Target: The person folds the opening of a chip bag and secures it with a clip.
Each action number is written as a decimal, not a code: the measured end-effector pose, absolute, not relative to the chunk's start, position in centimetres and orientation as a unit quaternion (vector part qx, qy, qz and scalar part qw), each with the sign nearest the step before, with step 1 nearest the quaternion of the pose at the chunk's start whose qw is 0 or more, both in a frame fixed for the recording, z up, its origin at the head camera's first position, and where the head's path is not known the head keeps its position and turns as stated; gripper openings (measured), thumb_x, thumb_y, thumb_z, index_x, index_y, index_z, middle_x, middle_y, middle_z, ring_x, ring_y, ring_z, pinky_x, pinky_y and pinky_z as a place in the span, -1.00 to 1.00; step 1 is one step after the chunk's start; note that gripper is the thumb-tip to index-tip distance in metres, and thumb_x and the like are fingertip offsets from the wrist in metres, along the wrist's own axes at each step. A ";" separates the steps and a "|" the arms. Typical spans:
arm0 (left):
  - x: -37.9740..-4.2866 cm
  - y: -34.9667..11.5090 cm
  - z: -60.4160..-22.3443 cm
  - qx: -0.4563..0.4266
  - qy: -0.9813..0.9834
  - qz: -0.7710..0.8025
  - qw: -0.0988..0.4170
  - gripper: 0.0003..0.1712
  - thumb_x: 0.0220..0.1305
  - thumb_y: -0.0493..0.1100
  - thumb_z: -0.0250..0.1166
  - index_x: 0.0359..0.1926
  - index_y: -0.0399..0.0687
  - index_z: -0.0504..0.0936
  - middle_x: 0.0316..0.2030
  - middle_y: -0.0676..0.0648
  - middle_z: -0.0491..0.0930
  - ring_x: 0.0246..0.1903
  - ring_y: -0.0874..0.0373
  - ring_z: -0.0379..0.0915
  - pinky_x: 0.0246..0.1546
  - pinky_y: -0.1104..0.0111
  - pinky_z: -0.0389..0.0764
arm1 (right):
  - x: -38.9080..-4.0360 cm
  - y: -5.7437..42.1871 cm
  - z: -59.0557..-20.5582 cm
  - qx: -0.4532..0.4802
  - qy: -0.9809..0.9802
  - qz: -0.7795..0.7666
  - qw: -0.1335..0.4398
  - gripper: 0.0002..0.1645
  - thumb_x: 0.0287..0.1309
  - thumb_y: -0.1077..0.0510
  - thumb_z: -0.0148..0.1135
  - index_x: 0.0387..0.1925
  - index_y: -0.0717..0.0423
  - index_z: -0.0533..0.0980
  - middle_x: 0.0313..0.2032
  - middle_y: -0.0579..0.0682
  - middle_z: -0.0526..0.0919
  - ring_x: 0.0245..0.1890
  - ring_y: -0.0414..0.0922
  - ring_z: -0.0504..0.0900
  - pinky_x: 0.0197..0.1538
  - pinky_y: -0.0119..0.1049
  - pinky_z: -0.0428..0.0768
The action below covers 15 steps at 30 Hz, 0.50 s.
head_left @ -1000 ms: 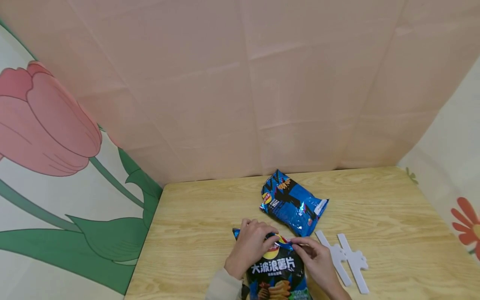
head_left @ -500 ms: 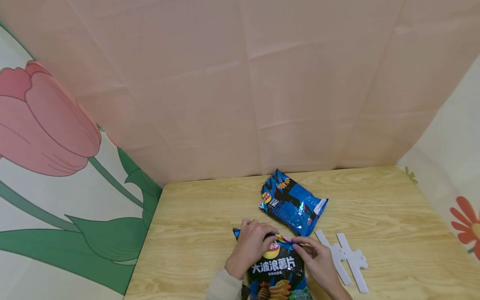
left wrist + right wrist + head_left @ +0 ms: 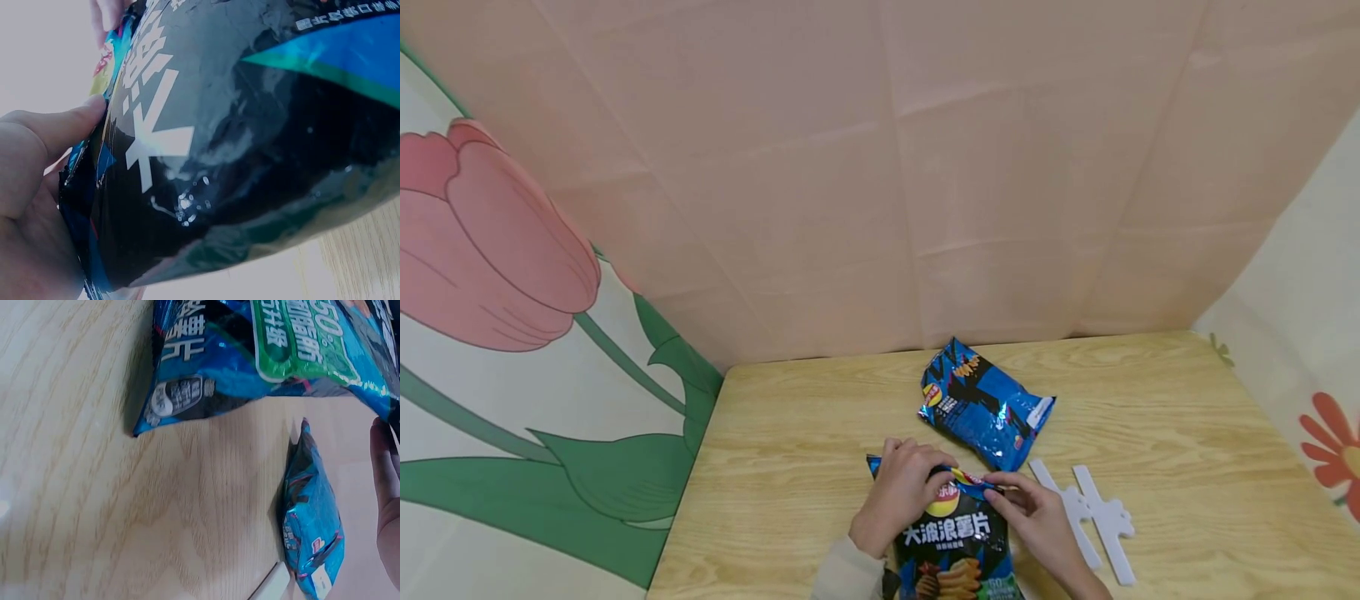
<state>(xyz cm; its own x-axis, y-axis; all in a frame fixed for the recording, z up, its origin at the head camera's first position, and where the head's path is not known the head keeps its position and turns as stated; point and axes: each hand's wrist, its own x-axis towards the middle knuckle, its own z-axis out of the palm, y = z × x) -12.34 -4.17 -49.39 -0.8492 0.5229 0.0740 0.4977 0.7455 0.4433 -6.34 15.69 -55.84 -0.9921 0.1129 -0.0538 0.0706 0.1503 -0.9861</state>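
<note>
The left hand (image 3: 904,493) and right hand (image 3: 1039,527) pinch the folded top of a plump, glossy chip bag (image 3: 957,546), seemingly resting on the wood-grain table (image 3: 797,433), contents hidden, near a crinkled blue bag (image 3: 985,412).

The front bag (image 3: 953,552) is black and blue.
</note>
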 end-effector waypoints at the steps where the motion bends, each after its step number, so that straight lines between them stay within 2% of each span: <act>1: -12.3 -4.2 -49.4 0.273 0.934 0.230 0.027 -0.79 0.33 0.03 0.30 -0.08 0.20 0.77 -0.20 0.25 0.74 -0.41 0.40 0.30 -0.18 0.38 0.20 | -6.3 15.8 -55.9 -0.055 -0.759 0.649 0.017 -0.72 0.23 0.26 0.32 -0.04 0.26 0.62 -0.07 0.18 0.71 -0.23 -0.33 0.73 -0.18 -0.41 0.69; 6: -12.4 -4.2 -49.5 0.275 0.934 0.229 0.023 -0.79 0.33 0.04 0.30 -0.08 0.21 0.77 -0.20 0.25 0.75 -0.40 0.39 0.32 -0.18 0.38 0.21 | -6.3 16.5 -56.3 -0.038 -0.760 0.648 0.034 -0.69 0.24 0.23 0.32 -0.03 0.31 0.60 -0.11 0.06 0.73 -0.21 -0.35 0.73 -0.15 -0.45 0.68; 9: -12.3 -4.2 -49.5 0.276 0.933 0.229 0.022 -0.79 0.33 0.04 0.30 -0.08 0.21 0.77 -0.20 0.25 0.74 -0.40 0.39 0.33 -0.17 0.38 0.21 | -6.3 16.9 -56.5 -0.039 -0.768 0.638 0.042 -0.71 0.25 0.21 0.32 -0.04 0.28 0.61 -0.13 0.01 0.74 -0.21 -0.37 0.72 -0.15 -0.47 0.67; 15: -12.3 -4.1 -49.5 0.275 0.934 0.228 0.019 -0.81 0.32 0.04 0.31 -0.10 0.27 0.76 -0.20 0.27 0.74 -0.40 0.41 0.33 -0.17 0.38 0.23 | -6.3 17.8 -57.0 -0.026 -0.779 0.623 0.069 -0.75 0.23 0.29 0.31 -0.07 0.32 0.61 -0.14 0.19 0.74 -0.23 -0.39 0.72 -0.16 -0.50 0.67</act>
